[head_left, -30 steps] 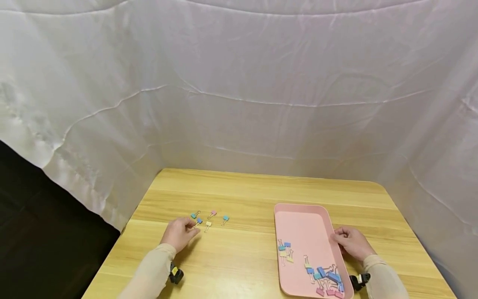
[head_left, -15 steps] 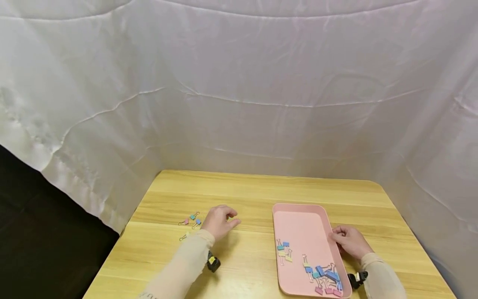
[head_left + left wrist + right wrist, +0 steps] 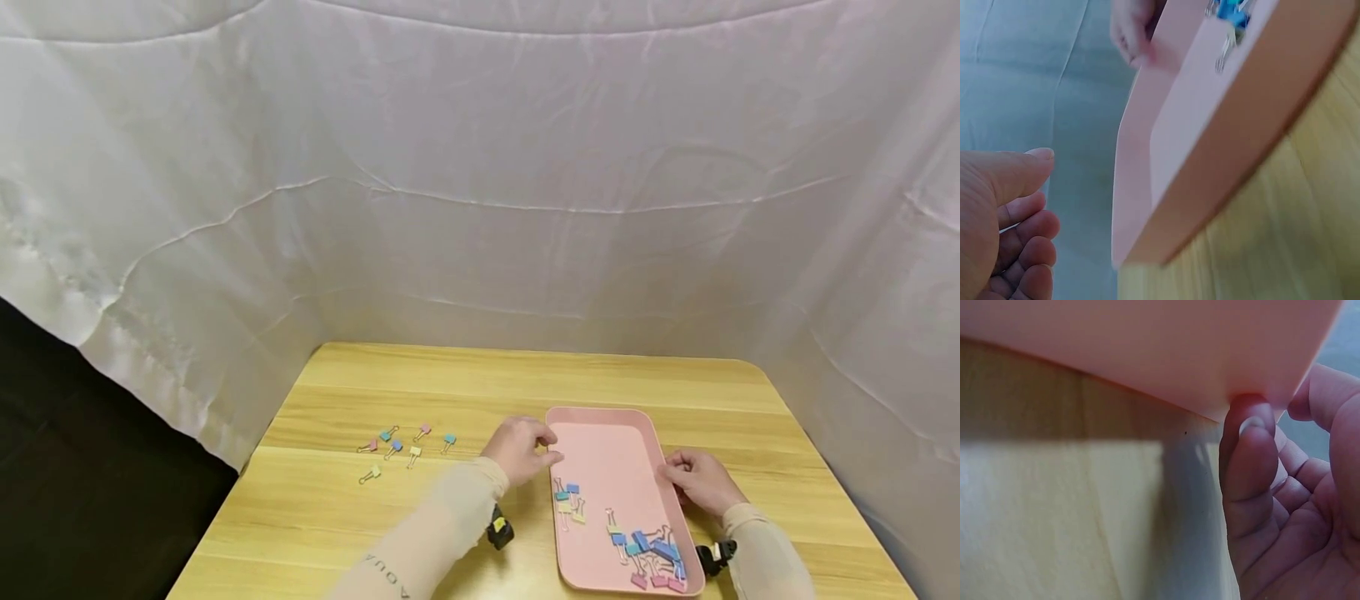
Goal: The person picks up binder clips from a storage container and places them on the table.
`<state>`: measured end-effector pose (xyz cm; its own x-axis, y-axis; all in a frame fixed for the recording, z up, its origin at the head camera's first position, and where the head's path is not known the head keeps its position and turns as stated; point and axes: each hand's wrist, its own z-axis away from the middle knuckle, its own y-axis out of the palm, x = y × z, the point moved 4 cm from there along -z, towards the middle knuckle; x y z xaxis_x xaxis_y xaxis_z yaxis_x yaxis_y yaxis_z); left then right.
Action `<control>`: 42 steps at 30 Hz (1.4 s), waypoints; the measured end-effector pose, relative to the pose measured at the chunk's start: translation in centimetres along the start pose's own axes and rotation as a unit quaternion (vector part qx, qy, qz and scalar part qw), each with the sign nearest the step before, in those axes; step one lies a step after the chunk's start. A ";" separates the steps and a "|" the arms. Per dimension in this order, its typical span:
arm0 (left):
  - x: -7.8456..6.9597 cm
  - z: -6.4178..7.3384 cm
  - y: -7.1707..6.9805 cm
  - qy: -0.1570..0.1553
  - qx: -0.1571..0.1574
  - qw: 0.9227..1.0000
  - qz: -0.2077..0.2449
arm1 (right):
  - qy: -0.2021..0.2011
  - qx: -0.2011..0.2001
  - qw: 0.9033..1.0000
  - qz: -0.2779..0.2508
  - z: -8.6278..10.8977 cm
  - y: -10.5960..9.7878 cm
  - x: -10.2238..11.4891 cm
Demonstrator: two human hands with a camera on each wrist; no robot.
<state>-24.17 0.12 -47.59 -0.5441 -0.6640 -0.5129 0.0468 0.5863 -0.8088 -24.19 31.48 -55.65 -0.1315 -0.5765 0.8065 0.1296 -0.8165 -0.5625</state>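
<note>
A pink tray (image 3: 600, 450) lies on the table's right half, with several coloured binder clips (image 3: 652, 550) along its near and left parts. My right hand (image 3: 703, 483) pinches the tray's right wall; in the right wrist view, the thumb sits over the rim and a finger presses the outer side. My left hand (image 3: 521, 450) is just by the tray's left rim, and no object shows in it. Its thumb (image 3: 1022, 169) is straight and its other fingers are loosely bent in the left wrist view. Whether it touches the rim I cannot tell.
Several binder clips (image 3: 396, 448) in pink, teal, blue and yellow lie scattered on the wooden table (image 3: 315, 517), left of the tray. Pale cloth (image 3: 480, 275) hangs behind and along the sides.
My left hand has moved right, from beside the loose clips to the tray's left edge, uncovering the clips it hid. The right hand stays at the tray's wall.
</note>
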 end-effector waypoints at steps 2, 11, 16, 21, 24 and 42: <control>-0.9 -0.5 0.8 0.004 0.016 1.000 -0.007 | 0.001 0.002 1.000 -0.003 -0.1 0.0 0.1; -4.7 -2.4 4.3 0.037 0.058 0.996 -0.056 | 0.014 0.014 1.000 -0.015 -0.2 -0.2 0.3; -6.2 -3.1 6.4 0.031 0.092 0.994 -0.058 | 0.014 0.013 1.000 0.006 -0.2 -0.5 0.5; -7.0 -3.5 8.4 0.008 0.130 0.990 -0.062 | 0.007 0.022 1.000 0.020 -0.1 -0.7 0.6; -7.4 -3.7 9.5 -0.004 0.151 0.986 -0.065 | 0.003 0.030 0.999 0.020 0.0 -0.9 0.7; -9.2 -3.3 13.4 0.045 0.250 0.961 -0.107 | -0.003 0.022 1.000 0.011 0.5 -1.1 0.6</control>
<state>-21.28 15.61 -52.81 -0.6557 -0.6882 -0.3104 0.3107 0.1287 -0.9418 -23.92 32.09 -54.46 -0.1215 -0.5936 0.7955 0.1763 -0.8016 -0.5713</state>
